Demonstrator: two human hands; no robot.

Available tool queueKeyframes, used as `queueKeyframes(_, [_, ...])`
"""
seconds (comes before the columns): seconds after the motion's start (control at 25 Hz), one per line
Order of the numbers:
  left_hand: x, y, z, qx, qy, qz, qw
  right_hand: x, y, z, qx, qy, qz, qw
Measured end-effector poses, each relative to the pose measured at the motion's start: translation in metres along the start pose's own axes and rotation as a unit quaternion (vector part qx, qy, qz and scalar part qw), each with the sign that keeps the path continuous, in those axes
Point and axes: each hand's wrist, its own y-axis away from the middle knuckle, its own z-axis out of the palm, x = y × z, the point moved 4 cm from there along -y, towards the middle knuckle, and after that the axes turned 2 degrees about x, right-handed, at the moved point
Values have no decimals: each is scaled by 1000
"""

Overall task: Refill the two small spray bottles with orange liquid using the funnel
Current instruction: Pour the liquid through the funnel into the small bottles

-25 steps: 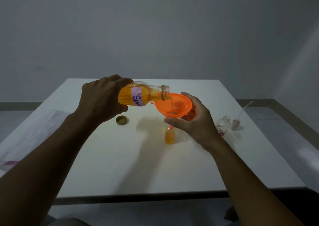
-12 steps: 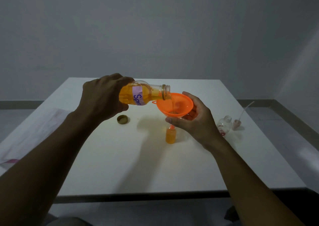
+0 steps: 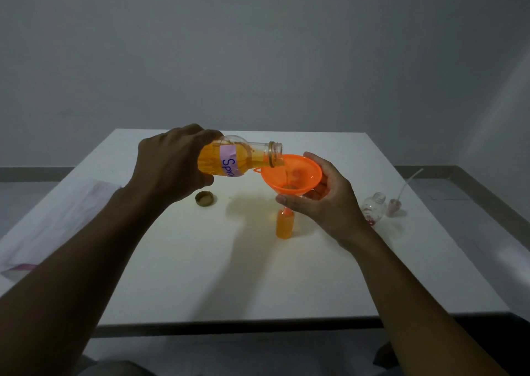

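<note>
The left hand [image 3: 172, 166] is wrapped around the body of the large source bottle [image 3: 238, 160], tipped nearly flat so its open mouth hangs over the rim of the orange funnel [image 3: 292, 175]. The right hand [image 3: 321, 200] is closed on the funnel's cone from the right side, thumb in front, holding its spout in the neck of the small spray bottle [image 3: 284, 225], which stands on the table [image 3: 200, 275] and looks almost full of orange liquid.

The small bottle is light and narrow-based, so it would likely tip easily; the steadying has to come through the funnel, held low on the cone. The big bottle is smooth plastic and part full, best gripped around its middle as now.

The second spray bottle [image 3: 372, 209], clear and empty, lies to the right near the table's edge, with its pink spray head and tube [image 3: 394, 205] just beside it. The large bottle's cap [image 3: 204, 198] lies to the left, below the left hand. A pale plastic sheet [image 3: 57, 218] covers the far-left side. Nothing blocks the pour.
</note>
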Motion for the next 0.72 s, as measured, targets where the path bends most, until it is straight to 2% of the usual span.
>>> queueKeyframes(0.28, [-1,1,1,-7,17,-13,1000,-1,-1,-1,1,15,-3,1000])
queueKeyframes(0.72, [1,16,19,-45,113,-102,987,-6,-4,-2,3,20,-4,1000])
